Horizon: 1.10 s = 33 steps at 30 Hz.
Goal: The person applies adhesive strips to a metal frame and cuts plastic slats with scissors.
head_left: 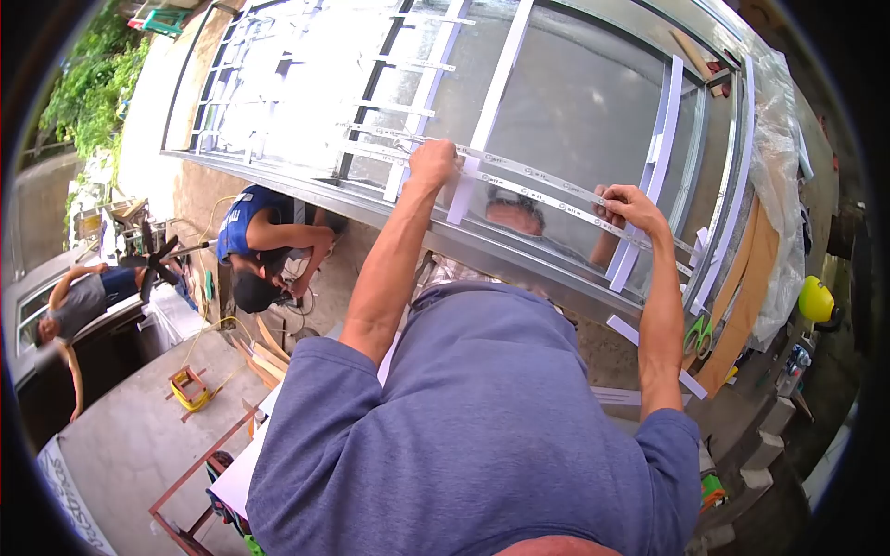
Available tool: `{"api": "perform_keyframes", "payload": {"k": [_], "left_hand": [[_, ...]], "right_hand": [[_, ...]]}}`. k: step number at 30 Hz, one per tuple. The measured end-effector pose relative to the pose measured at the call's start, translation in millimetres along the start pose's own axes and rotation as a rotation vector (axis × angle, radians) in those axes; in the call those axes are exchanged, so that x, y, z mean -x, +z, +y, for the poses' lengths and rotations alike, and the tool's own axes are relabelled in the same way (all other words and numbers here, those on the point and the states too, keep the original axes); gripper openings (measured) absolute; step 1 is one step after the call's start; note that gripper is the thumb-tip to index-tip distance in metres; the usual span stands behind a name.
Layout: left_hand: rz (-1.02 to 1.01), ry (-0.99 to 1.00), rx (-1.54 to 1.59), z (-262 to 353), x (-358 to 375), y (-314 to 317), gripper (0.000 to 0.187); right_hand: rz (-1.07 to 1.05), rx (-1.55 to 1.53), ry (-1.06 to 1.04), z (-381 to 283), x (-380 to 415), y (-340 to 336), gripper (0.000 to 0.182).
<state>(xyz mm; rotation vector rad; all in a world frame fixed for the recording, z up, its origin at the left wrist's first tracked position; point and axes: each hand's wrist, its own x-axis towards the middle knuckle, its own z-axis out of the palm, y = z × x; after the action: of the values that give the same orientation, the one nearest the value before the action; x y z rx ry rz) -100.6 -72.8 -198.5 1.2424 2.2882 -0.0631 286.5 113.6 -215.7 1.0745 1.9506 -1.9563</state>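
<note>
A long clear strip with printed marks stretches between my two hands above a framed glass panel. My left hand is closed on the strip near its middle. Toward the right end, my right hand pinches the same strip between thumb and fingers. A second printed strip lies just below it, nearer to me. White strips cross the glass, one of them beside my right hand. The metal frame edge runs in front of my body.
Green-handled scissors rest at the right corner near a wooden board and plastic sheeting. A person in a blue vest crouches at the left, and another person is farther left. A yellow cord reel lies on the floor.
</note>
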Motion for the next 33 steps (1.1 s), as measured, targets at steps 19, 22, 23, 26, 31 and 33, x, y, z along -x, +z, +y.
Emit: {"api": "perform_keyframes", "payload": {"k": [19, 22, 23, 26, 31, 33], "left_hand": [[-0.091, 0.009, 0.037, 2, 0, 0, 0.014], [-0.090, -0.011, 0.023, 7, 2, -6, 0.014], [-0.087, -0.018, 0.016, 9, 4, -8, 0.013], [-0.043, 0.010, 0.047, 1, -1, 0, 0.014], [0.055, 0.074, 0.257, 0, -5, 1, 0.017], [0.089, 0.073, 0.293, -1, -3, 2, 0.017]], "right_hand": [[0.269, -0.003, -0.178, -48, 20, -2, 0.012], [0.297, 0.029, -0.140, -49, 17, 1, 0.011], [0.302, 0.045, -0.115, -49, 17, 2, 0.011], [0.372, 0.125, -0.161, -49, 10, 2, 0.012], [0.383, 0.070, -0.128, -38, 3, -8, 0.012], [0.375, 0.110, -0.088, -38, -1, -13, 0.012]]}}
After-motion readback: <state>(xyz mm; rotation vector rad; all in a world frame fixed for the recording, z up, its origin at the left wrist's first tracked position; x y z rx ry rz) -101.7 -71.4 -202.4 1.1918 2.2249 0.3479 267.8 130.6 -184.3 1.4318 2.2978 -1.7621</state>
